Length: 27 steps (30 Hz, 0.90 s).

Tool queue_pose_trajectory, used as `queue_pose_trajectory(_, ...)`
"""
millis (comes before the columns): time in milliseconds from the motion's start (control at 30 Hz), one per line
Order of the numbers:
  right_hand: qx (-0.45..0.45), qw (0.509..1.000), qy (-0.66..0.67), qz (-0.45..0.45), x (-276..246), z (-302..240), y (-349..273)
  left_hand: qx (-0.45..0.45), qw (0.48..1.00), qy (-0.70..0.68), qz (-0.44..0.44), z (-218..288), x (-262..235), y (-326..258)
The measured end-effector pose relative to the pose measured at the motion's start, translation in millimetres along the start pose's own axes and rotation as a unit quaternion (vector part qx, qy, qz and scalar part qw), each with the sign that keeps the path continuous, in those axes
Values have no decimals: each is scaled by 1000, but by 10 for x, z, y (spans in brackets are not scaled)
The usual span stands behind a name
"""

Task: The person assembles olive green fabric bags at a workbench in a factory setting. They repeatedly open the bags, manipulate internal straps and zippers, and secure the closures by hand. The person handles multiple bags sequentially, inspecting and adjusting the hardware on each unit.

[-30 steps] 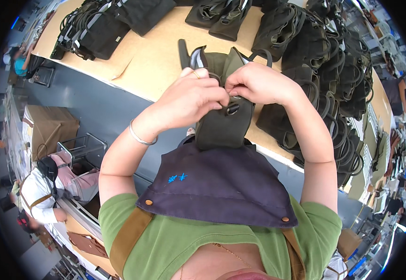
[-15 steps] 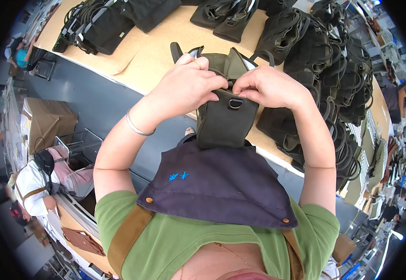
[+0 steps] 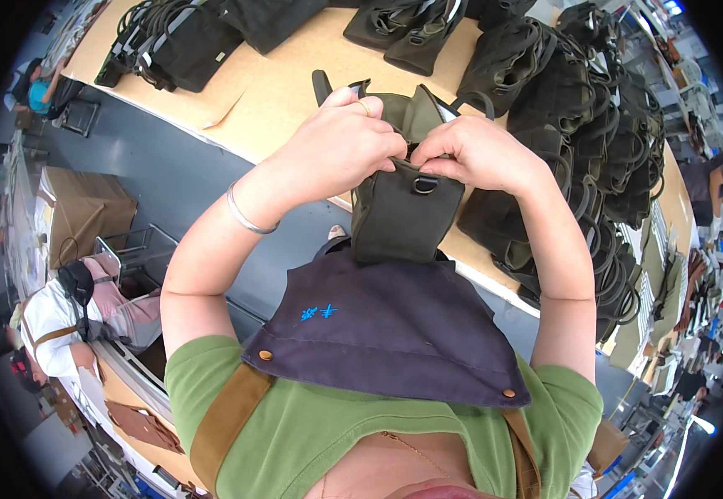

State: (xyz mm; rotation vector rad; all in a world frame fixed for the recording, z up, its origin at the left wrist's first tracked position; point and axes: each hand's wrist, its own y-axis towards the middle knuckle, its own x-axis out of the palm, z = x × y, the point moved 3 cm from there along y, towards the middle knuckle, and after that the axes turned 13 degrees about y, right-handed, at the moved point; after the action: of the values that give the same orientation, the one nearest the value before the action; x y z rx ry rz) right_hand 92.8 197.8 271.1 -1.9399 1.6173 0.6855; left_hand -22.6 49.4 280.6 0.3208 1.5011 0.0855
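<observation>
A dark olive handbag stands at the near edge of the table, its end panel toward me, against my dark apron. Its top gapes, showing a lighter olive lining and part of a handle. My left hand pinches the bag's top edge from the left, fingers closed. From the right, my right hand grips the same rim between thumb and bent fingers, close to my left fingertips. Just below them a metal D-ring sits on the end panel. The fingers hide what lies between them at the opening.
Many similar dark bags are heaped along the table's right side. More bags lie at the far left on the tan tabletop. A brown box and a wire cart stand left on the floor. Other people are at work around.
My left hand has shifted slightly right and lower along the rim, fingertips closer to the right hand. My right hand keeps its grip, and the bag stays nearly in place.
</observation>
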Motion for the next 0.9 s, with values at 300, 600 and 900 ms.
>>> queue_pose_trajectory(300, 24, 999, 23, -19, -10, -59, -49, 15, 994, -89, -56, -72, -6, 28)
queue_pose_trajectory(600, 33, 999, 8, -20, -16, -90, -74, 11, 999, -20, -37, -8, 27, 2)
queue_pose_trajectory(900, 37, 999, -1, -40, 3, -109, -59, 29, 993, -41, -110, -37, 0, 38)
